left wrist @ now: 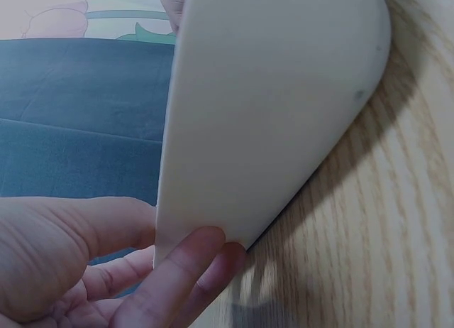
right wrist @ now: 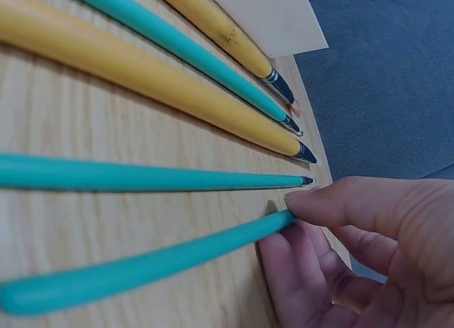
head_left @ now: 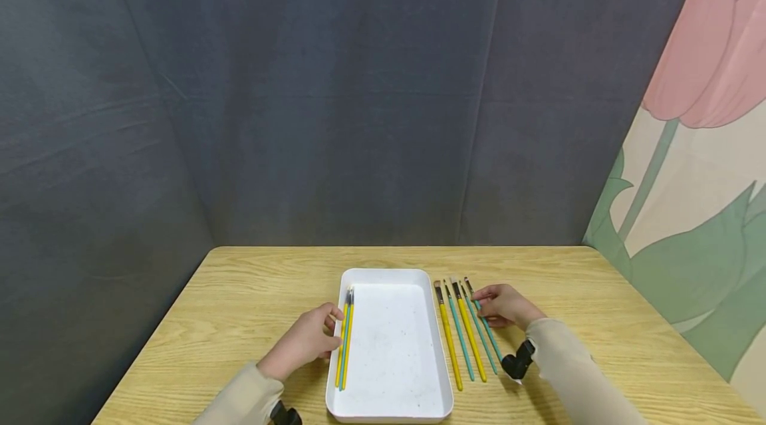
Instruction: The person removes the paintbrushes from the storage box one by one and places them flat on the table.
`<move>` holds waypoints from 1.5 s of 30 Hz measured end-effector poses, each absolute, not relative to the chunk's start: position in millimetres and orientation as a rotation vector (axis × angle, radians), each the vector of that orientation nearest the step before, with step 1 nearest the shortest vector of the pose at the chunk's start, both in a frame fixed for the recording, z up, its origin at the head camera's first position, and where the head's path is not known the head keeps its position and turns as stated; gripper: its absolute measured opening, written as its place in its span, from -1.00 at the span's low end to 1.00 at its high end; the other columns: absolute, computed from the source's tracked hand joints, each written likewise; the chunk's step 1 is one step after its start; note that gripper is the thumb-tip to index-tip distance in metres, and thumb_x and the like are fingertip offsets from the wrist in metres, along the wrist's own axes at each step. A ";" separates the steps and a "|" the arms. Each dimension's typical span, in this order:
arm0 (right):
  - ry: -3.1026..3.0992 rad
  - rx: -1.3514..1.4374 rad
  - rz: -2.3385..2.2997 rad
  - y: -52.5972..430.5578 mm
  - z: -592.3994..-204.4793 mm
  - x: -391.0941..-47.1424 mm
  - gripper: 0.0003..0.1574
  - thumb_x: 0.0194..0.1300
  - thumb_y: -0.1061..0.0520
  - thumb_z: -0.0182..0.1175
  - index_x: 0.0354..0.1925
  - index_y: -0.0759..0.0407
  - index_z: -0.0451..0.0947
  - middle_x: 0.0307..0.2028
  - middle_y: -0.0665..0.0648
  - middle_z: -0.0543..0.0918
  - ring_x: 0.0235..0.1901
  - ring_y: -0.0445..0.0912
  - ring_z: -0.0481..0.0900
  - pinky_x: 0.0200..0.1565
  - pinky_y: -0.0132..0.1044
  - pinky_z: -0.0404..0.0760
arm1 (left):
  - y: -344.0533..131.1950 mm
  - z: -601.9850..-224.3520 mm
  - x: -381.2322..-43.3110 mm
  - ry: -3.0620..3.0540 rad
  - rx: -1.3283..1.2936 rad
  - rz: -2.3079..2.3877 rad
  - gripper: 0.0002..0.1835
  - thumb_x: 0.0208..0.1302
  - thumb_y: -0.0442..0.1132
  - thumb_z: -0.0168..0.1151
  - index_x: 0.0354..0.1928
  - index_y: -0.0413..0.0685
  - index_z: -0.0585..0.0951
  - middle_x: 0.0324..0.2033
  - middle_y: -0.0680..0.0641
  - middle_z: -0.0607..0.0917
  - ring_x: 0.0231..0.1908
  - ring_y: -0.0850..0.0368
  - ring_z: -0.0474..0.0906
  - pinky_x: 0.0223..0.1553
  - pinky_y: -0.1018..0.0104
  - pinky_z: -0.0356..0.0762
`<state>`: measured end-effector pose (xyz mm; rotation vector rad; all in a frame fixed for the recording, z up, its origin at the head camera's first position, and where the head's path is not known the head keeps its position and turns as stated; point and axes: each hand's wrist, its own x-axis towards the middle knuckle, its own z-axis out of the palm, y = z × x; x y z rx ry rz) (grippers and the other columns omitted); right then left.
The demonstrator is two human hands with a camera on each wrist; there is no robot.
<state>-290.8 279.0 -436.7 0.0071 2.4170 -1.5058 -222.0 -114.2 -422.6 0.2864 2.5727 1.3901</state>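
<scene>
Head view: white tray sits mid-table, long side running away from the person, on a wood-grain table. Inside it, along the L wall, three slim brushes lie side by side, bristles to the far end (two yellow handles w/ a teal one b/w). L hand is at the tray's L rim, thumb and fingers bent about it. On the table just R of the tray, a row: wide yellow brush nearest the tray, then teal, yellow, teal, all bristles away. At the row's R end is the outer teal brush, w/ R hand pinching it up near the bristle end. Pale sleeves, black wrist cam on the R. Dark curtain behind; tulip mural far R.

L wrist view: L hand has the tray wall b/w thumb and fingers, two fingertips flat on the outer face.

R wrist view: thumb and fingers close on the outer teal brush's handle, its rounded butt toward the camera, at an angle to its teal neighbour. Can't tell if the butt touches the table.
</scene>
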 end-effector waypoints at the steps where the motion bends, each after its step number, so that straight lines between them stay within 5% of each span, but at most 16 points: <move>1: 2.417 0.006 -1.504 278.6 -436.4 -290.5 -0.56 0.17 0.41 0.19 0.05 0.46 0.43 -0.30 0.13 0.54 -0.44 -0.16 0.57 -0.42 -0.29 0.66 | -114.4 -422.7 -222.1 2.571 0.287 1.392 -0.63 0.14 -0.49 0.25 0.02 -0.31 0.46 -0.25 -0.22 0.52 -0.48 0.12 0.53 -0.51 0.28 0.64; 45: 2.396 0.047 -1.571 280.6 -437.7 -288.7 -0.52 0.18 0.41 0.21 0.08 0.46 0.38 -0.28 0.19 0.53 -0.42 -0.14 0.61 -0.38 -0.31 0.68 | -115.3 -421.6 -220.8 2.557 0.282 1.389 -0.63 0.13 -0.49 0.25 0.01 -0.28 0.46 -0.27 -0.20 0.51 -0.49 0.12 0.51 -0.51 0.27 0.61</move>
